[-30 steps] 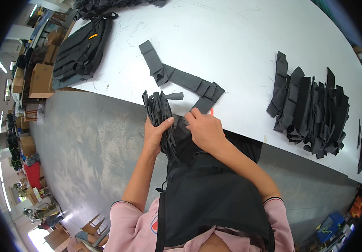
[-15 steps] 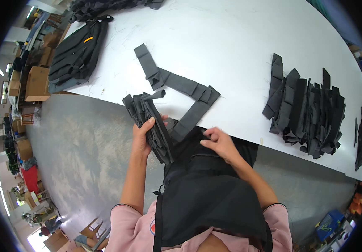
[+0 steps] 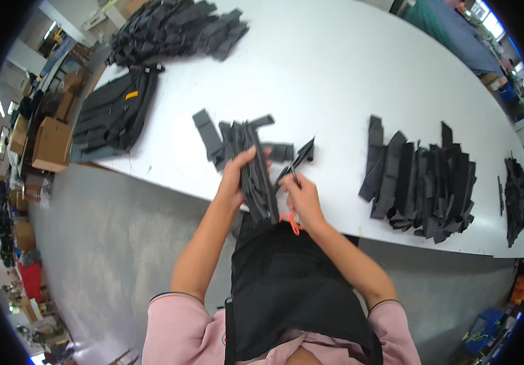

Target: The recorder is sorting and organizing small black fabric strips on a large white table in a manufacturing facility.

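My left hand (image 3: 241, 176) is closed round a thick bundle of dark grey fabric strips (image 3: 251, 182), held upright over the table's near edge. My right hand (image 3: 301, 198) is closed on a pair of scissors (image 3: 290, 223). Their orange handle hangs below my palm, and a thin dark blade points up past my fingers. Just beyond my right fingertips, a loose strip (image 3: 301, 155) stands bent up. Another strip (image 3: 208, 131) trails onto the table behind the bundle. Where the strips join is hidden by the bundle and my left hand.
On the white table (image 3: 310, 67), a row of dark strips (image 3: 423, 188) lies to the right, with a smaller pile (image 3: 516, 201) beyond it. A black backpack (image 3: 116, 112) lies at the left edge. Behind it is a large heap of strips (image 3: 174, 30).
Both hands have moved forward over the table, the left carrying the bundle. The chain of strips has been drawn in and folded. The scissors' orange handle now shows below my right hand.
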Demonstrator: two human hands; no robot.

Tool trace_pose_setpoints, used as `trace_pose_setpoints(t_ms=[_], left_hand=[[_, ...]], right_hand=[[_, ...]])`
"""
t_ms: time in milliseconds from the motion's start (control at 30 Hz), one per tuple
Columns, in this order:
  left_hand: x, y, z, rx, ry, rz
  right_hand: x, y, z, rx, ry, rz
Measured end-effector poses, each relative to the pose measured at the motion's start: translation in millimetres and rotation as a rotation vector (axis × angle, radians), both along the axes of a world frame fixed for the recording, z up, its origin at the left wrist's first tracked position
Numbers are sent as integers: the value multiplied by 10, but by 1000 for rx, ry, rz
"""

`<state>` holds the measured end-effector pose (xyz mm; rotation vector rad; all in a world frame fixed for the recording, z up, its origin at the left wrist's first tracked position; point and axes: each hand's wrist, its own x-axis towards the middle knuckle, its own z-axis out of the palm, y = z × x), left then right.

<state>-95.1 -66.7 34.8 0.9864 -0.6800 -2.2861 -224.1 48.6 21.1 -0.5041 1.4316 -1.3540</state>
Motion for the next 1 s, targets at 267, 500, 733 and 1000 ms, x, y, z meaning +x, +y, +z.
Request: trace_pose_setpoints(t_ms=[267,500,733,1000], left_hand=[[-98,533,-615,-207,-297,-106],[-293,71,22,-276,102,-116],[-537,-392,1860,-820,328,-2],[16,-74,694,-230,76,103]], right_hand=[[-84,164,-596,13,53,-88],[-457,-338,181,-255,148,-111],[-913,-760,2118,-574,313,-128],[-739,-595,769,-194,346,147]])
